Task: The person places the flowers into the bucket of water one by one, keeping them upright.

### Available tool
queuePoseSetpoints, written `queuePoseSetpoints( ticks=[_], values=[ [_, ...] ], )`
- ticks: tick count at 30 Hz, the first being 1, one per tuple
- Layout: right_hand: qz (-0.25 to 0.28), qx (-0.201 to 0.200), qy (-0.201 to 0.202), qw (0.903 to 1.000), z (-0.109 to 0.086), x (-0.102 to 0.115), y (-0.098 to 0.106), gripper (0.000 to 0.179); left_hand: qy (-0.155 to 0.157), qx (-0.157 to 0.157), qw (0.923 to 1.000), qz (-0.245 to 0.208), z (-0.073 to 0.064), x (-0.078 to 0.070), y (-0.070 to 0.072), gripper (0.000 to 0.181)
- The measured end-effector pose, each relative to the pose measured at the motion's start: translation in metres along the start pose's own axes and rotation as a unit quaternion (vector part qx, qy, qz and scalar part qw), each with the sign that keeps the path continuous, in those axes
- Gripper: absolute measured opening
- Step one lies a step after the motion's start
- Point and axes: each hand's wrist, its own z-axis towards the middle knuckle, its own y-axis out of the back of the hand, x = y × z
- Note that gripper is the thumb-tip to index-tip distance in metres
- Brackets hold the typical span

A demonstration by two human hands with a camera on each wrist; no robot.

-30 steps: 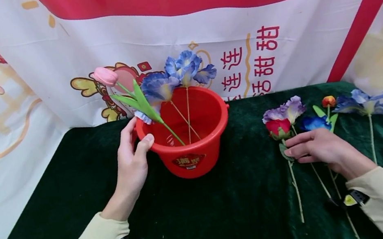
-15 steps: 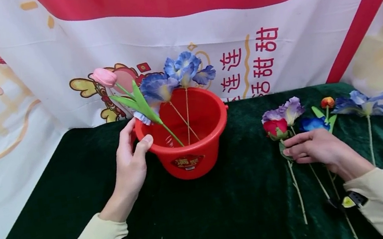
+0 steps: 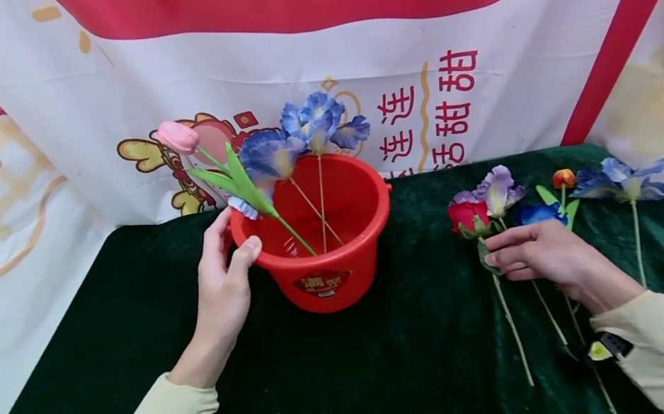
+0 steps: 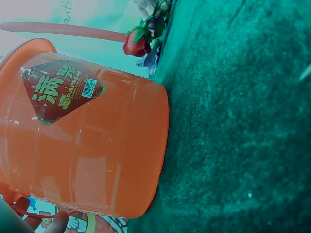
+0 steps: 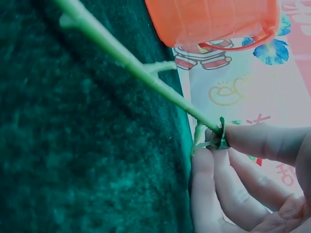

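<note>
A red bucket [image 3: 365, 259] stands upright on dark green cloth, holding a pink tulip [image 3: 176, 138] and blue irises [image 3: 313, 122]. My left hand [image 3: 221, 291] grips its left rim, thumb in front; only a few fingertips show at the corner of the left wrist view. To the right, my right hand [image 3: 549, 264] pinches a red rose [image 3: 470, 215] by its stem, just below the bloom beside a leaf. The right wrist view shows the rose stem [image 5: 131, 63] slanting off the cloth from thumb and fingers. The bloom is hidden in that view.
Several artificial flowers lie right of the bucket: a purple iris [image 3: 499, 189], a dark blue flower [image 3: 539, 213], a small orange tulip [image 3: 563, 178] and a pale blue iris [image 3: 629, 180]. A printed white backdrop [image 3: 258, 60] rises behind the cloth-covered table [image 3: 359, 389].
The rose shifts slightly left with my right hand, its stem tip swinging a little right. My left hand keeps its hold on the bucket. The whole view drifts slightly.
</note>
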Motion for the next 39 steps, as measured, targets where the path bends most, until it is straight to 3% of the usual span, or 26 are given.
queuePoseSetpoints(
  ticks=[12, 20, 39],
  values=[
    [0.019, -0.01, 0.031, 0.9993, -0.002, 0.005, -0.001, 0.054, -0.002, 0.001, 1.0, 0.004, 0.001, -0.001, -0.001, 0.061],
    [0.089, 0.016, 0.044, 0.9949, 0.001, 0.006, -0.003, 0.048, 0.003, -0.003, 1.0, 0.007, 0.0, -0.001, 0.001, 0.061],
    [0.083, 0.003, 0.061, 0.9947, -0.004, 0.009, -0.011, 0.04, -0.007, -0.004, 1.0, 0.002, 0.001, 0.002, -0.001, 0.061]
  ],
)
